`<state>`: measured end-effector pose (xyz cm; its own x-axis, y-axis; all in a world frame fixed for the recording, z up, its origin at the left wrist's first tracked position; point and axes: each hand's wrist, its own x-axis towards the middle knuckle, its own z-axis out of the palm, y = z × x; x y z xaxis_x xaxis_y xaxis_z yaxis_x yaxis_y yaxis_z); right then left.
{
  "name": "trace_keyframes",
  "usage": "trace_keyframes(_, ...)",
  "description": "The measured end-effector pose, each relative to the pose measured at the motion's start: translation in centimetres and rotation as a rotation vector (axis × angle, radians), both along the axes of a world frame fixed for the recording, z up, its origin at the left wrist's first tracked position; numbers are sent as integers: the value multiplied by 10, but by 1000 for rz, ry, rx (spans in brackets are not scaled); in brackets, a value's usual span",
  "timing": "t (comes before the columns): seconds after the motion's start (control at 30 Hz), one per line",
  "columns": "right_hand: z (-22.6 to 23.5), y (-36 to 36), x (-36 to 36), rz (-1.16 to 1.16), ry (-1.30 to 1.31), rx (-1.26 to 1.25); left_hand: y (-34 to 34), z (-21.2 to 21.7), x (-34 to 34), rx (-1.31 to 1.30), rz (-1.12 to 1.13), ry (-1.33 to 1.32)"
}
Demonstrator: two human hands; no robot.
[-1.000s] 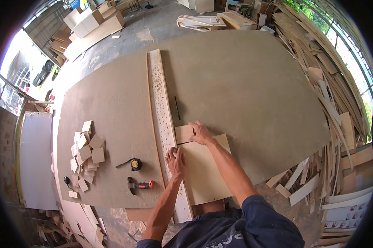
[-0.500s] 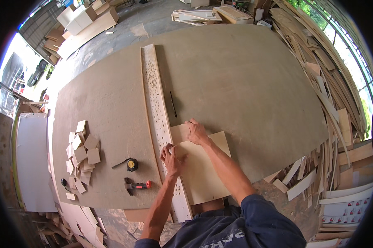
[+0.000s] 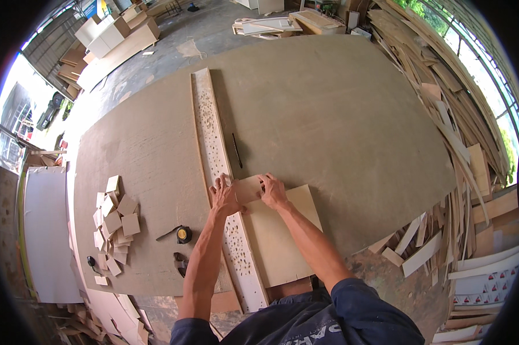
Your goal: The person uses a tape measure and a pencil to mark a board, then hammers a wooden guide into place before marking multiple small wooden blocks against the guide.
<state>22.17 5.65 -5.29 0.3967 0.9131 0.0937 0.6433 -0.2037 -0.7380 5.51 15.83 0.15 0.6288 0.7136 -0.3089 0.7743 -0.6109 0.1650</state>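
A long pale wooden strip [image 3: 206, 112], peppered with dark holes or specks and edged by thin raised sides, runs away from me across the table. My left hand [image 3: 225, 196] lies over this strip with its fingers spread, its thumb side against a small wooden panel [image 3: 248, 188]. That panel sits flush beside the strip. Gripping its right end is my right hand [image 3: 273, 191], fingers bent around the edge. Nearer to me, a larger pale plywood board [image 3: 282, 238] rests alongside the strip, partly under my right forearm. A thin dark pencil-like stick [image 3: 237, 150] lies farther off.
Left of the strip are a tape measure [image 3: 183, 234], a hammer [image 3: 181, 264] half hidden by my left forearm, and a pile of small wooden squares [image 3: 114, 221]. Scrap wood [image 3: 412, 244] lies off the table's right side, with long offcuts [image 3: 443, 75] stacked beyond.
My left hand has moved forward and left, from the panel's near edge onto the strip. My right hand has shifted slightly down the panel's right end. The left forearm now covers the hammer's handle.
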Motion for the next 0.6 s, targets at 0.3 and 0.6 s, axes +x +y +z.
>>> trace_keyframes(0.3, -6, -10, 0, 73, -119, 36, -8, 7, 12, -49, -33, 132)
trace_keyframes(0.6, 27, -85, -25, -67, -288, 147, -5, 16, 15, -80, 0, 219)
